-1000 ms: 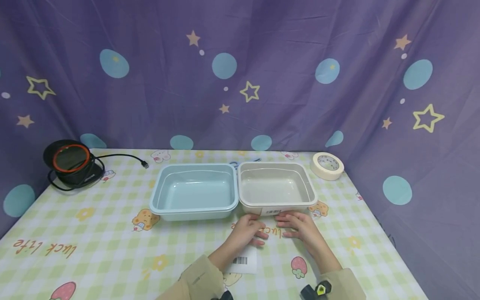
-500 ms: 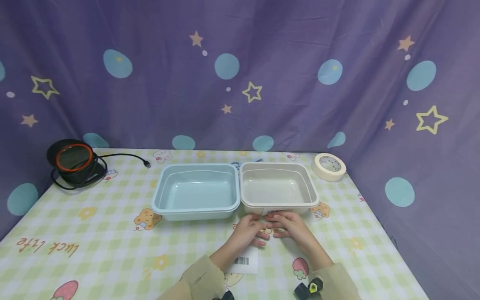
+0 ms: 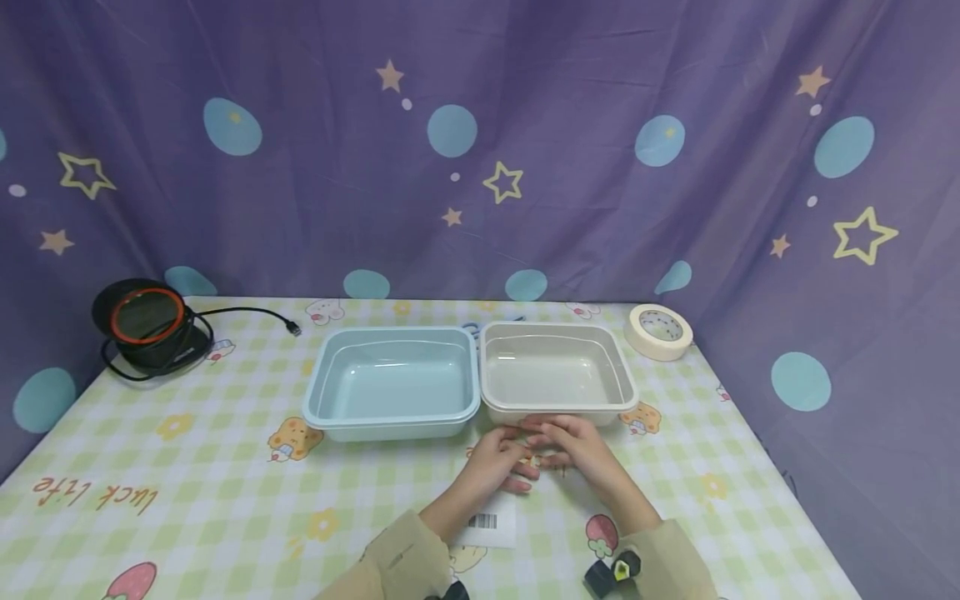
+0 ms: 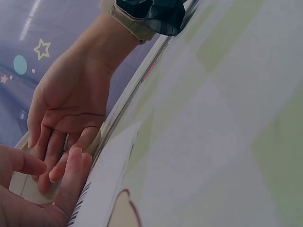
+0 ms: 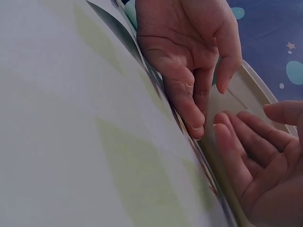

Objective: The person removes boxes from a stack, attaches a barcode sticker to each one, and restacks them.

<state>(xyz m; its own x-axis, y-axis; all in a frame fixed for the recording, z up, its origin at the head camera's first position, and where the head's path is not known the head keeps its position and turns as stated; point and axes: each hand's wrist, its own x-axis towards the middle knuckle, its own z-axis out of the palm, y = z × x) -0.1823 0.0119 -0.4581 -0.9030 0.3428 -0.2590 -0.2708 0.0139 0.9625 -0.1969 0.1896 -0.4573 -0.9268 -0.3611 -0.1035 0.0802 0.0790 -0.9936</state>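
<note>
My left hand [image 3: 491, 462] is at the near side of the beige plastic basin [image 3: 555, 411], its fingers loosely bent with nothing between them. The right hand [image 3: 581, 446] is beside it, fingertips against or close to the basin's front wall; the exact contact is hard to tell. In the right wrist view, the fingers of the left hand [image 5: 189, 61] and right hand [image 5: 270, 170] face each other, holding nothing. A white sheet with a barcode [image 3: 495, 533] lies on the table, partly hidden by the left wrist.
A light blue basin [image 3: 393, 423] stands against the beige one's left side. Something thin and blue [image 3: 471, 327] shows behind them. A masking tape roll [image 3: 658, 332] is at back right; a black device with an orange ring [image 3: 150, 327] and its cable [image 3: 258, 311] are at back left.
The right hand has moved left along the beige basin's front, towards the left hand, and now covers the barcode label seen there earlier. The left hand stays almost in place.
</note>
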